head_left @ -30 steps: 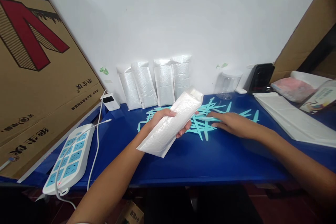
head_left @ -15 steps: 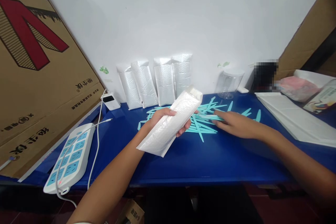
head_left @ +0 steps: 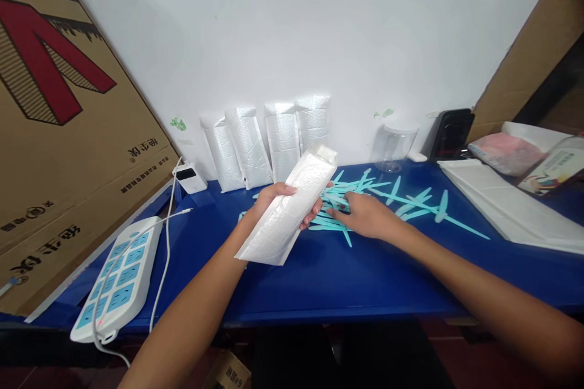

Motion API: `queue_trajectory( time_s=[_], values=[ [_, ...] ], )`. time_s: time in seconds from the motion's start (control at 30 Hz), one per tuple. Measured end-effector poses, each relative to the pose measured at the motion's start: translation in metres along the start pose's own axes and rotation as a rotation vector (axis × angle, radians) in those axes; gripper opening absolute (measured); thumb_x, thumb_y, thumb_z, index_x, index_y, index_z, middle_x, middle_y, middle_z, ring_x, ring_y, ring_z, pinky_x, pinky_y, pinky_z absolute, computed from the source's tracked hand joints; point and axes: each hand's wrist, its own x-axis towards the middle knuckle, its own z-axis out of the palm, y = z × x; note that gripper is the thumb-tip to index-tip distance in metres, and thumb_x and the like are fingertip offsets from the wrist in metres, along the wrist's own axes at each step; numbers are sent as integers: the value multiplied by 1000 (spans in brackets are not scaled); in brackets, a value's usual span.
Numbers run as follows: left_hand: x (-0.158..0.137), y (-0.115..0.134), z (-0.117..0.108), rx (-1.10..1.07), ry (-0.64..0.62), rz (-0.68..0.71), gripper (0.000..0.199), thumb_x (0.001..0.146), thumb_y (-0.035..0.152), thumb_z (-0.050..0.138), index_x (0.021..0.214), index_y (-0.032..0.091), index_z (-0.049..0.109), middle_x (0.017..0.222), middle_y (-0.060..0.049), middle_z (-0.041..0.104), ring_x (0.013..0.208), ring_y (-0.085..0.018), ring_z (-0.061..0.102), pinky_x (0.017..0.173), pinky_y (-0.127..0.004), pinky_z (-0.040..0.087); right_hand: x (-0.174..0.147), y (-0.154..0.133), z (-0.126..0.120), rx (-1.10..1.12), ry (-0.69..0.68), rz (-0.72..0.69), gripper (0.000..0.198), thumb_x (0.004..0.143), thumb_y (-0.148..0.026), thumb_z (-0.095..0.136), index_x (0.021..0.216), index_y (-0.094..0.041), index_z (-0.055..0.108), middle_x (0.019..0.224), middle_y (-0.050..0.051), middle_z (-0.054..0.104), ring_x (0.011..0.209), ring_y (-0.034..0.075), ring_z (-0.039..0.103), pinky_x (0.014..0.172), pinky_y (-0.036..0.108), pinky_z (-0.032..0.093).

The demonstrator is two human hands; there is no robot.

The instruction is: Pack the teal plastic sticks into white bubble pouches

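Shifting leftward among teal sticks (head_left: 331,226) with right hand (head_left: 370,216), grip unclear, clasping white pouch (head_left: 297,202) in left hand (head_left: 269,199).

A white power strip (head_left: 130,276) lies along the left edge of the tabletop (head_left: 328,292), a white cable (head_left: 180,214) across it. Near the back left corner stands a small white device (head_left: 194,181). Toward the back right corner are a clear lidded jar (head_left: 396,146), a black object (head_left: 451,134) and a pinkish bag (head_left: 504,149).
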Motion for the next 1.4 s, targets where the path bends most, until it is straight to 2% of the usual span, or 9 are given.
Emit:
queue_trajectory(
  time_s=[0.23,0.43,0.6,0.77,0.9,1.0,1.13,1.23,1.4],
  values=[
    [1,1,-1,16,-45,21,83,73,48,69,145,11,51,95,-12,65,74,-22,59,64,-33,49,8,4,4,-54,-44,-74,34,104,-46,47,84,-20,57,85,11,72,75,23,66,58,30,37],
    [1,2,-3,-12,-27,4,84,71,46,69,145,11,50,95,-12,65,73,-23,60,63,-33,48,2,19,-5,-26,-36,-111,24,104,-37,46,103,-18,59,99,15,73,83,26,67,67,32,44],
    [1,3,-3,1,-14,24,84,71,47,68,145,10,51,96,-13,66,72,-22,61,63,-34,49,-2,22,-5,79,32,-82,13,102,-29,42,104,-20,51,95,13,71,82,27,66,69,33,45],
    [0,3,-3,22,7,37,87,71,48,67,147,10,48,94,-13,66,69,-22,60,61,-33,48,-4,12,-3,189,83,-103,11,99,-32,46,104,-22,50,95,9,71,85,26,66,70,32,45],
    [0,4,-3,15,7,37,87,71,48,68,146,10,48,94,-12,65,71,-22,60,62,-33,48,-7,6,-5,256,66,-69,22,100,-41,47,103,-22,59,97,9,73,86,27,67,72,33,46],
    [-1,4,-3,15,1,34,86,71,48,68,146,10,49,95,-12,65,72,-22,61,62,-33,49,-10,6,-7,358,55,-122,40,101,-58,48,95,-24,66,97,7,75,87,28,68,73,34,48],
    [-1,6,-2,10,12,35,85,70,47,67,144,9,50,94,-12,65,71,-22,61,63,-33,48,-9,9,-8,514,113,-60,54,100,-70,45,76,-22,56,67,4,65,62,23,63,63,34,47],
    [0,5,-3,5,1,33,84,70,47,67,144,10,51,94,-11,65,71,-22,60,63,-33,48,-7,13,-7,729,170,-32,54,98,-73,48,82,-23,55,52,-3,51,49,18,54,57,32,45],
    [2,0,-2,-5,-8,-11,83,71,47,68,144,11,51,95,-11,65,73,-22,61,63,-33,49,-4,12,-5,1152,287,-116,50,91,-72,64,96,-23,61,54,-9,33,45,11,31,45,26,29]
  ],
)
